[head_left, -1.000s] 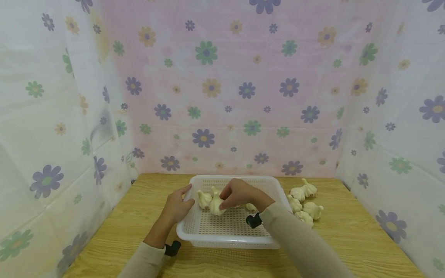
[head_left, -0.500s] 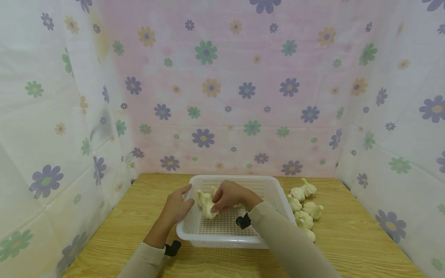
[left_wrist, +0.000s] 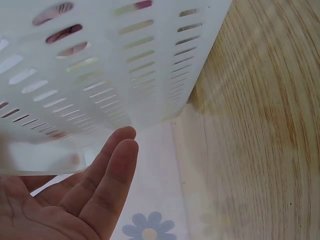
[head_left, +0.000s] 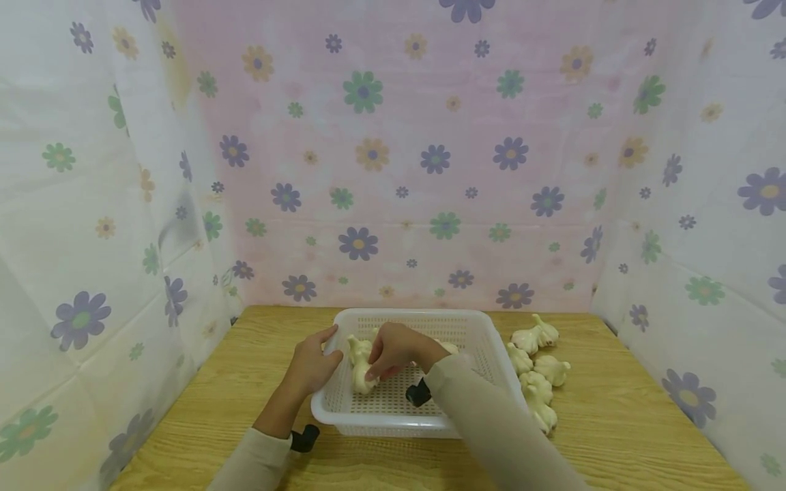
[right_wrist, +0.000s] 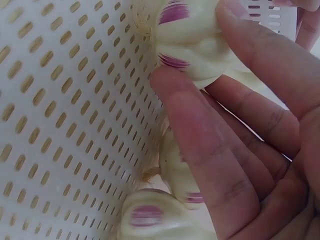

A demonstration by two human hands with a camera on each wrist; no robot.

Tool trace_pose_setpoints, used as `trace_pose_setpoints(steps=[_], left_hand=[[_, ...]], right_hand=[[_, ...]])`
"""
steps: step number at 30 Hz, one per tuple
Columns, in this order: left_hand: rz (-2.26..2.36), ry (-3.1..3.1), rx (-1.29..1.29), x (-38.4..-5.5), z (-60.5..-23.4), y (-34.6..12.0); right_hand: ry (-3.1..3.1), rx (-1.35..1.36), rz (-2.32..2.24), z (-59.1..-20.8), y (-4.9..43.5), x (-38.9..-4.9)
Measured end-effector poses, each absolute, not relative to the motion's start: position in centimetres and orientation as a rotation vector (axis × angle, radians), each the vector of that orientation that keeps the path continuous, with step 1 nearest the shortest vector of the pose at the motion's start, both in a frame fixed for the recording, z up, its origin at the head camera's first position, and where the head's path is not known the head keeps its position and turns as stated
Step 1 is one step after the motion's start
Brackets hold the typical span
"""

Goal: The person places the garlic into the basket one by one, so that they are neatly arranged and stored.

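Note:
A white perforated plastic basket (head_left: 402, 424) stands on the wooden table. My left hand (head_left: 312, 369) holds its left rim, thumb over the inner side and fingers (left_wrist: 112, 185) along the outside wall. Inside the basket my right hand (head_left: 402, 349) pinches a garlic bulb (head_left: 364, 383) between thumb and fingertips, low over the perforated floor. In the right wrist view this bulb (right_wrist: 195, 30) shows purple streaks. Just behind it, toward the back left, sits another bulb (head_left: 356, 346). More garlic (head_left: 447, 346) lies in the basket, partly hidden by the right hand and forearm.
Several loose garlic bulbs (head_left: 551, 370) lie on the table (head_left: 620, 423) along the basket's right side, partly behind the right sleeve (head_left: 491, 416). Flower-printed sheets (head_left: 405, 170) enclose the table at the back and both sides.
My right hand has moved left and nearer inside the basket, carrying the garlic bulb with it. The left hand has stayed at the rim.

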State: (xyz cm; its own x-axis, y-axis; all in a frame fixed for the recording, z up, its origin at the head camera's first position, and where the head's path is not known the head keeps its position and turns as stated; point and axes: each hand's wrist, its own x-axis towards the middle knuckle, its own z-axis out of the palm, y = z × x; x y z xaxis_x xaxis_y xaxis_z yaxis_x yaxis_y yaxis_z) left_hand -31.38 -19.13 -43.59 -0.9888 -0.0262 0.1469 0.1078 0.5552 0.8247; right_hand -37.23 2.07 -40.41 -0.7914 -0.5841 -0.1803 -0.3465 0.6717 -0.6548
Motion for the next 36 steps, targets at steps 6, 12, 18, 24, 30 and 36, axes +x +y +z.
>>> trace_pose_setpoints(steps=[6, 12, 18, 24, 30, 36], left_hand=[[-1.422, -2.644, -0.075, -31.24, -43.52, -19.09], [-1.395, -2.654, -0.066, -31.19, -43.40, -19.03], [-1.384, -2.657, -0.094, -31.09, -43.39, -19.02], [-1.380, -2.654, -0.079, -31.28, -43.58, -19.16], [-1.361, -2.654, -0.071, -31.45, -43.77, -19.29], [-1.357, -2.651, -0.076, -31.58, -43.83, -19.29]], right_hand=[[2.533, -0.713, -0.848, -40.48, 1.55, -36.92], [2.534, -0.724, -0.870, -40.52, 1.26, -36.70], [2.527, -0.734, -0.884, -40.57, 1.19, -36.66], [2.523, -0.755, -0.868, -40.56, 1.14, -36.76], [2.522, -0.768, -0.862, -40.53, 0.99, -36.82], [2.519, -0.754, -0.885, -40.64, 1.05, -36.82]])
